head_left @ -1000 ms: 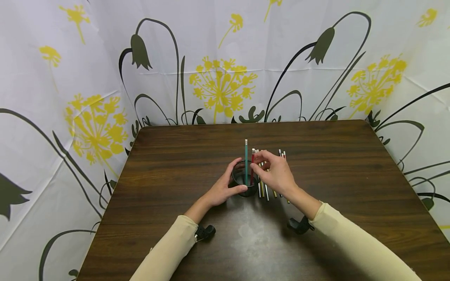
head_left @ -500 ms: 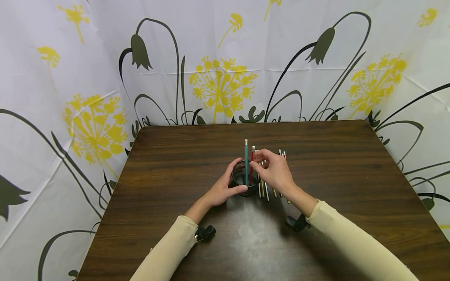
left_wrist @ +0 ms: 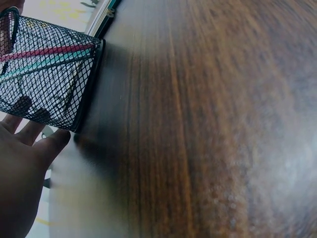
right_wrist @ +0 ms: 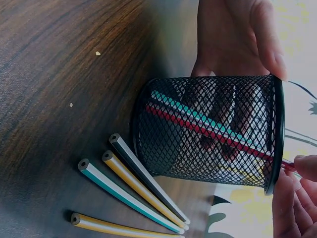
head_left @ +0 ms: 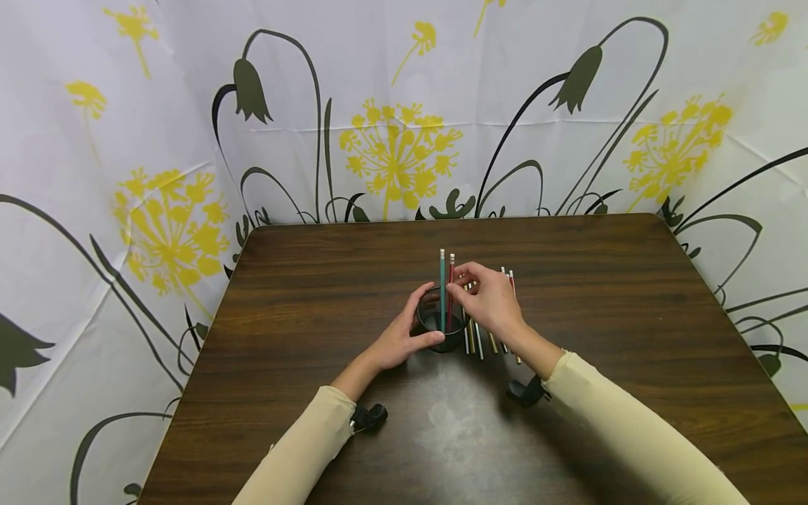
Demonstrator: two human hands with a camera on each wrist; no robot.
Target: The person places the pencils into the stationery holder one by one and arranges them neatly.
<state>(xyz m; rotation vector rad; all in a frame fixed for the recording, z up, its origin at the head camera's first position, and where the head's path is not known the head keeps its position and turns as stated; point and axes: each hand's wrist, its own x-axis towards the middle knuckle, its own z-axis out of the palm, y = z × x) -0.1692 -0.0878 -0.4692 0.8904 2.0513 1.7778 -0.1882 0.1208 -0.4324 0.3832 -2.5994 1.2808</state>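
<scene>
1. the left hand (head_left: 399,342) is clamped round the black mesh cup (head_left: 451,342), thumb at the near rim and fingers on the far side; the cup stands upright on the tabletop (head_left: 315,280).
2. the right hand (head_left: 495,301) pinches the red pencil (head_left: 452,269) between thumb and fingers, below its eraser end; the pencil's lower part is inside the cup.
3. the green pencil (head_left: 442,280) leans inside the cup, just beside the red one.
4. more pencils (right_wrist: 132,196) lie beside the cup, below the right hand.

Loose pencils (right_wrist: 129,195) lie right of the cup (right_wrist: 203,158) containing two pencils (head_left: 442,287)
</scene>
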